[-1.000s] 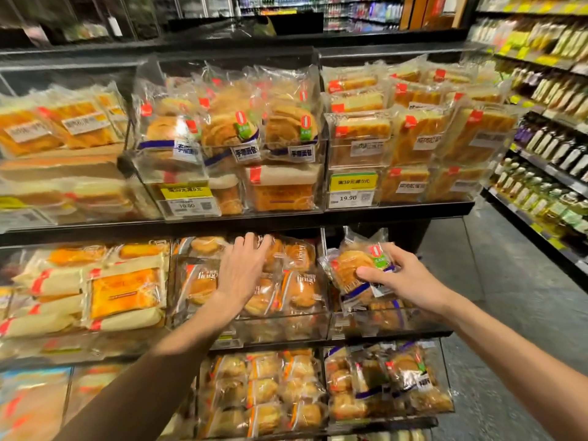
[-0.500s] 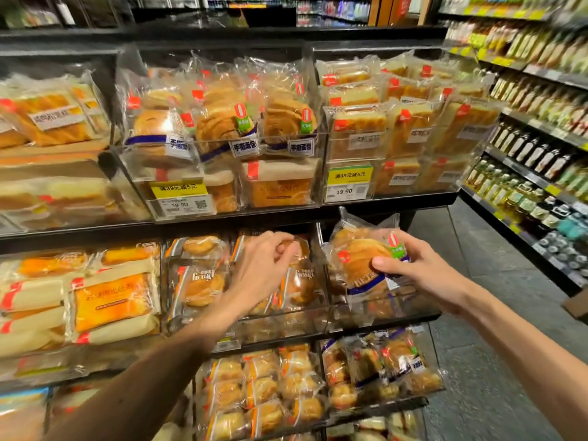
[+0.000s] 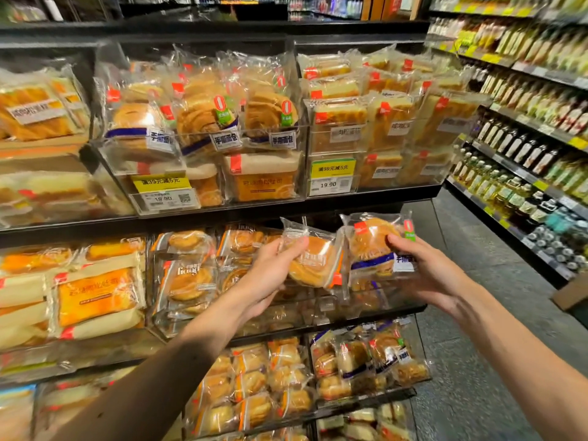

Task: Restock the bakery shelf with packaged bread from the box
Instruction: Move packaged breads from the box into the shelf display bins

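**Change since the earlier frame.** The left hand [image 3: 267, 275] is no longer reaching into the bin on the middle shelf [image 3: 302, 327]. It is now holding an orange packet [image 3: 315, 265] clear of the bin, with the thumb lying across the front and the fingers curling behind. The right hand [image 3: 429, 275] is still gripping the blue packet [image 3: 372, 240], thumb on the face and fingers underneath, and is carrying it a little higher than before. The two packets are now sitting side by side in front of the middle shelf. Their crinkled edges are meeting, but whether they are touching or overlapping cannot be told.

**Materials.**
- Both packets are showing clear, glossy film with flat crimped seams.
- The orange packet is enclosing a round, flattish golden bun with a swirled crust, and is carrying an orange stripe down one side.
- The blue packet is enclosing a similar round, browned bun. It is bearing a dark blue band, a white label, a red square tag and a green sticker at its upper corner.

**Surroundings.**
- The middle shelf is carrying clear hard-plastic bins holding more orange-striped buns.
- The top shelf [image 3: 222, 216] is presenting blue-banded buns above block-shaped loaves, with yellow price tags [image 3: 332, 178] on the bin fronts.
- Smaller buns [image 3: 254, 383] are filling the tier below.
- To the right, bottles [image 3: 525, 154] are lining a dark rack beside a grey speckled floor [image 3: 477, 313].
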A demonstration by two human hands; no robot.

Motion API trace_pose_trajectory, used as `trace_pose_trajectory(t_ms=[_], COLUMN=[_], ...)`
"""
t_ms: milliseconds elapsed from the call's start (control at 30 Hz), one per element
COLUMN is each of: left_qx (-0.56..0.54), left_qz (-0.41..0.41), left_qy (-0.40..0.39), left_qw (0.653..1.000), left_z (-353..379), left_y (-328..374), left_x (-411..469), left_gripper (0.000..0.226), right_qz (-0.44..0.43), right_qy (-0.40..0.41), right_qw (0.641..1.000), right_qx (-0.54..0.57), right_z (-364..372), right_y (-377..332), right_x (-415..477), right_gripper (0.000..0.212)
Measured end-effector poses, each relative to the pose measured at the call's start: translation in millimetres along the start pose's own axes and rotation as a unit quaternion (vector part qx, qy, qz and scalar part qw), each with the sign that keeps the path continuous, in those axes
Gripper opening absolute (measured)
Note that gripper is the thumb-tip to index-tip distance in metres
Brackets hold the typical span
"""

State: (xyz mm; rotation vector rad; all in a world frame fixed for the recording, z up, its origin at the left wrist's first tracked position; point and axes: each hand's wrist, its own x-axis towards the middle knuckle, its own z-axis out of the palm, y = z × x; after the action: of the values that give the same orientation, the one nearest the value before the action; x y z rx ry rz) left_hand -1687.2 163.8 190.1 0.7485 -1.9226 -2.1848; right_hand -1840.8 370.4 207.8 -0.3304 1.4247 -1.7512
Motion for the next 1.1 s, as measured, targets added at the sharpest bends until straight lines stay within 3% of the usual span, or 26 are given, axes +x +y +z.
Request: trace_pose_trajectory(t_ms=[167, 267, 367, 500, 567, 700, 767, 867, 967, 1000, 1100], left_qx=[-0.021, -0.036, -0.039, -0.040, -0.042, -0.064, -0.064, -0.051, -0.049, -0.053, -0.060], left_qz=[0.014, 0.024, 0.030, 0.040, 0.045, 0.043, 0.041, 0.042, 0.042, 0.039, 0.040], left_qy=[0.034, 0.051, 0.085, 0.139, 0.158, 0.189, 0.213, 0.245, 0.255, 0.252, 0.228], left_qw=[0.999, 0.998, 0.995, 0.989, 0.986, 0.979, 0.974, 0.967, 0.965, 0.966, 0.971], left_z=[18.6, 31.6, 41.3, 54.5, 61.0, 69.0, 76.2, 88.1, 96.9, 99.8, 109.9], left_y=[-0.1, -0.7, -1.9, -5.9, -8.7, -20.7, -24.8, -26.4, -23.2, -21.1, -17.0], left_x=[1.5, 2.0, 3.7, 8.6, 9.8, 10.6, 9.2, 7.4, 5.9, 5.2, 5.7], left_gripper=[0.039, 0.036, 0.030, 0.022, 0.026, 0.054, 0.068, 0.063, 0.095, 0.097, 0.069], right_qz=[-0.005, -0.006, -0.033, -0.077, -0.104, -0.156, -0.172, -0.169, -0.174, -0.176, -0.158], right_qy=[0.068, 0.124, 0.176, 0.192, 0.184, 0.171, 0.146, 0.130, 0.124, 0.119, 0.098], right_qw=[0.997, 0.992, 0.982, 0.953, 0.924, 0.805, 0.769, 0.767, 0.793, 0.803, 0.804], right_qx=[-0.027, -0.039, -0.065, -0.222, -0.319, -0.546, -0.598, -0.605, -0.571, -0.557, -0.565], right_z=[-46.4, -75.8, -98.0, -109.6, -112.6, -116.1, -115.9, -115.0, -112.4, -112.3, -117.8], right_y=[2.9, 2.1, -6.4, -16.5, -14.9, -6.2, -5.2, -6.2, 1.0, 4.8, 15.5], right_x=[19.5, 27.8, 32.0, 35.2, 43.8, 67.9, 81.7, 103.8, 121.1, 124.5, 133.8], right_gripper=[0.063, 0.086, 0.068, 0.044, 0.046, 0.050, 0.044, 0.045, 0.058, 0.060, 0.065])
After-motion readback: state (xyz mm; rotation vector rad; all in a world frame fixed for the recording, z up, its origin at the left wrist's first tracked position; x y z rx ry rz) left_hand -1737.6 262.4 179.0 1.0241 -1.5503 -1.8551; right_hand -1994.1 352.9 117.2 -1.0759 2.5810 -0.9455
